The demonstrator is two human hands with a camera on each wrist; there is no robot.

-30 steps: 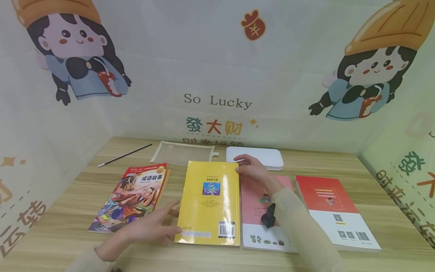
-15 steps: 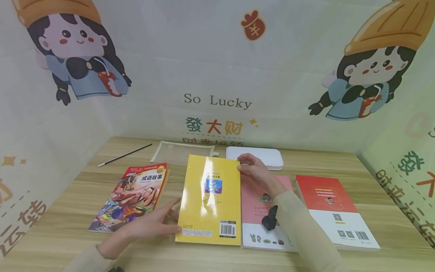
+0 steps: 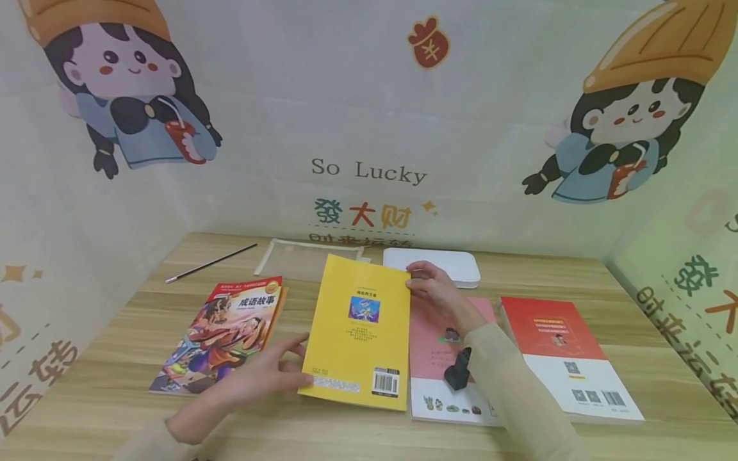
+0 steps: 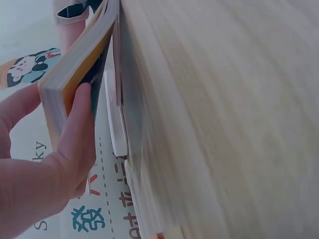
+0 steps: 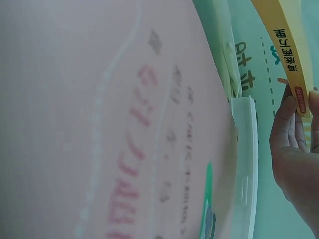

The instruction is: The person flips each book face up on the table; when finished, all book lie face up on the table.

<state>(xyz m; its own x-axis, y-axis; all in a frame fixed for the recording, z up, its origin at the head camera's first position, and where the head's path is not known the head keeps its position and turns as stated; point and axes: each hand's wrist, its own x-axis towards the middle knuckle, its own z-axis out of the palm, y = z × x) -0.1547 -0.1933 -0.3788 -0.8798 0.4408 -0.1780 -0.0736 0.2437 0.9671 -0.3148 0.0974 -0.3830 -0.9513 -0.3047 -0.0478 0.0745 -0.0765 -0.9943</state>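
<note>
A yellow paperback book [image 3: 357, 346], barcode side up, is held between both hands at the middle of the table. My left hand [image 3: 262, 378] grips its lower left edge; in the left wrist view the thumb and fingers pinch the page block [image 4: 75, 74] from both faces. At the upper right corner my right hand [image 3: 438, 291] pinches the book by its spine [image 5: 289, 55], fingers under and thumb on top. The wrist views show the book raised above the tabletop. Beneath the right forearm lies a pink and white book [image 3: 429, 390].
A colourful storybook [image 3: 230, 339] lies to the left, a red and white book [image 3: 571, 358] to the right. Behind are a thin black stick [image 3: 213, 262], a mesh pouch [image 3: 311, 259] and a white case [image 3: 461, 266]. Printed cloth [image 3: 265, 128] walls the table.
The yellow book has risen off the table and tilted slightly clockwise, its top shifting right and away. Both hands have moved up with it. The other books stay put.
</note>
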